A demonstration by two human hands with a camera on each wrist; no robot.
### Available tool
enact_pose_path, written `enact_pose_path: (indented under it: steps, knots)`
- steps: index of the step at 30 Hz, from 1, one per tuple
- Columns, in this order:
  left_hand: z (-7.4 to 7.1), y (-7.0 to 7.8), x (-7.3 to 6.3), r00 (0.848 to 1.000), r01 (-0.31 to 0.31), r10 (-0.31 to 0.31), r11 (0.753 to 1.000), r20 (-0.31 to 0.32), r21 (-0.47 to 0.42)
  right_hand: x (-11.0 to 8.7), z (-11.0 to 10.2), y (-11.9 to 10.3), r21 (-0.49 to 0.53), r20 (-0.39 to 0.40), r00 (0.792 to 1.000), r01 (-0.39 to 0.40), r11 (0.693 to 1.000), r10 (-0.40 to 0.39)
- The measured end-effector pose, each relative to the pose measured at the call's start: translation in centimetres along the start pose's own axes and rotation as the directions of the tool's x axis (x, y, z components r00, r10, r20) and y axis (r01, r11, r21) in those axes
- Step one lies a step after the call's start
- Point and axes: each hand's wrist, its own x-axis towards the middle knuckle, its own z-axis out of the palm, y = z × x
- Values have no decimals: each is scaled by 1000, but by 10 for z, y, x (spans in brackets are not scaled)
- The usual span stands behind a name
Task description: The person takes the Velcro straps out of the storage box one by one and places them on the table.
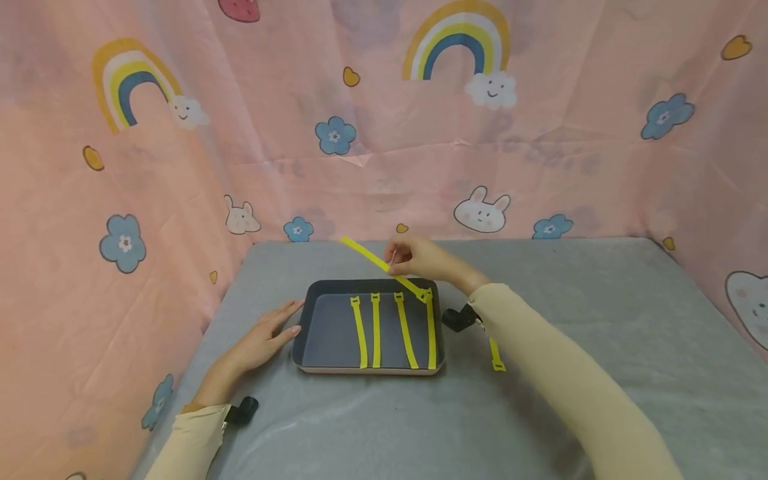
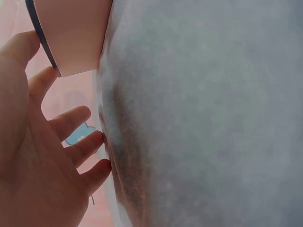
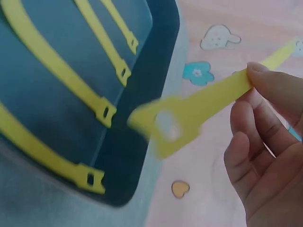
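The right hand (image 1: 423,259) pinches a strap (image 1: 373,258) mid-length, slotted end below its fingertips, over the tray (image 1: 324,327) — a light pinch should steady it. The left hand (image 1: 261,341), fingers spread, touches the tray. Below the pinch, four straps (image 1: 376,333) could snag; another (image 1: 497,359) lies partly behind the right sleeve (image 1: 558,367).

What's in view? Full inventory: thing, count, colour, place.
tray: 1, dark grey inside, pinkish outside, on the table
straps in tray: 4, yellow, side by side, slotted heads at the far side
held strap: 1, yellow, right hand, over the tray's far side
loose strap: 1, yellow, on the table right of the tray, partly hidden by the right sleeve
table: 1, grey covering, under everything
backdrop: pink, printed, behind and beside the table
wrist devices: 2, black, one per wrist
sleeves: 2, beige, on the forearms
left hand: 1, touching the tray's left edge
right hand: 1, pinching the held strap
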Motion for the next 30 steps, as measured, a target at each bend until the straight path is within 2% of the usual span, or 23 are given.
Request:
enact_pose_path:
  steps: [4, 14, 24, 30]
  knots:
    - [0, 0, -1, 1000, 5, -5, 1000, 5, 9, -11, -9, 6, 36, -9, 1000, 12, 999, -12]
    - [0, 2, -1, 1000, 10, -10, 1000, 6, 10, -43, -32, 18, -21, -63, 998, 3, 1000, -4]
    - [0, 3, -1, 1000, 26, -26, 1000, 14, -1, -82, -53, 33, -81, -178, 982, -71, 994, 56]
    - [0, 4, -1, 1000, 25, -25, 1000, 15, -11, -108, -66, 42, -30, -215, 970, -123, 992, 114]
